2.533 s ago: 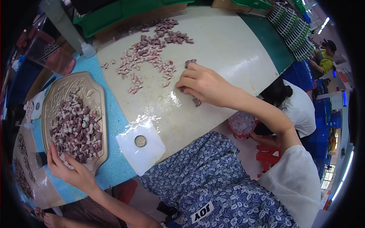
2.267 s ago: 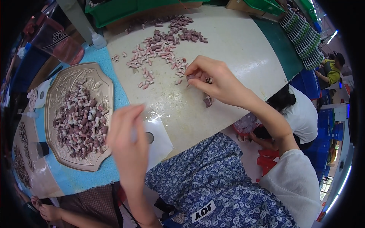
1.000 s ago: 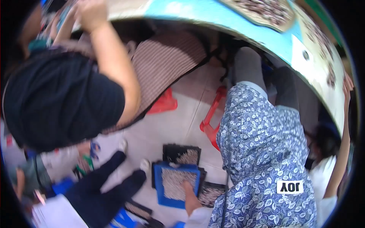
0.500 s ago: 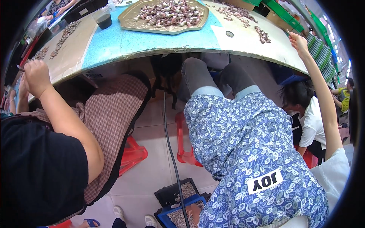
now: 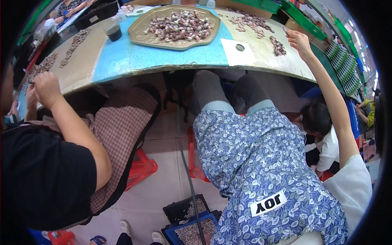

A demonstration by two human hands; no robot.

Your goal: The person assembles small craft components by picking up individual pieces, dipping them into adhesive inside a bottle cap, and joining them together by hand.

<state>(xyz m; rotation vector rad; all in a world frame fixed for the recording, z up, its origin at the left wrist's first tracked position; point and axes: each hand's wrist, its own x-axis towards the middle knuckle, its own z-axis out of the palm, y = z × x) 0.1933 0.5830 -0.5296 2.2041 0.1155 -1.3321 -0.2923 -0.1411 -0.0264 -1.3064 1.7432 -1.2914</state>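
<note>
My right arm stretches forward from the lower right, and my right hand (image 5: 300,44) is above the right part of the table. Its fingers are closed at the tips around something too small to make out. Just left of this hand lies a short row of small reddish-brown and whitish pieces (image 5: 277,45). A bigger scatter of such pieces (image 5: 253,23) lies farther back. Low in the picture, beside my apron, a sliver of skin shows over a blue tray of small pieces (image 5: 192,233). It may be my left hand; the fingers are hidden.
A gold tray (image 5: 134,37) heaped with pink-and-white pieces stands on a blue mat (image 5: 118,57). Nearby is a clear cup of dark liquid (image 5: 114,33). A co-worker's hand (image 5: 48,87) is at left. Red stools (image 5: 141,169) and a cable (image 5: 185,163) are below. Another person (image 5: 320,126) bends at right.
My right hand has moved left over the table, closer to the short row of pieces. The table sits lower in view, and less skin shows over the blue tray.
</note>
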